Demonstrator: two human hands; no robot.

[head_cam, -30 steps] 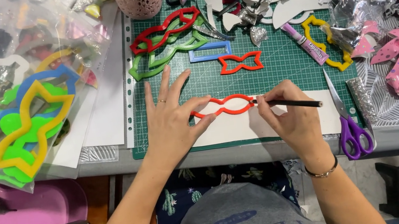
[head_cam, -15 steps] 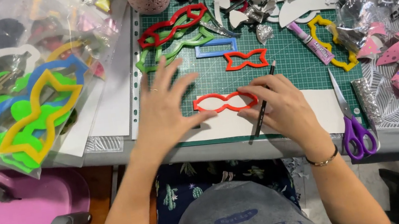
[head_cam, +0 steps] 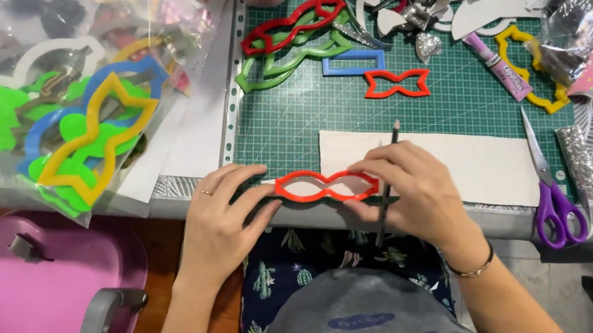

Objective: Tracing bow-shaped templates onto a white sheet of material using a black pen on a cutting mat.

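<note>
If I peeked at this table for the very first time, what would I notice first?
Probably the red bow-shaped outline that the left hand and right hand hold at the near edge of the green cutting mat, the right one gripping a pencil too. Then the clear bag of bright yellow, blue and green shapes at the far left.

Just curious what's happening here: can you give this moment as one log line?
left hand: on red bow-shaped stencil | right hand: on stencil, holds pencil | under: white sheet, green mat
</note>
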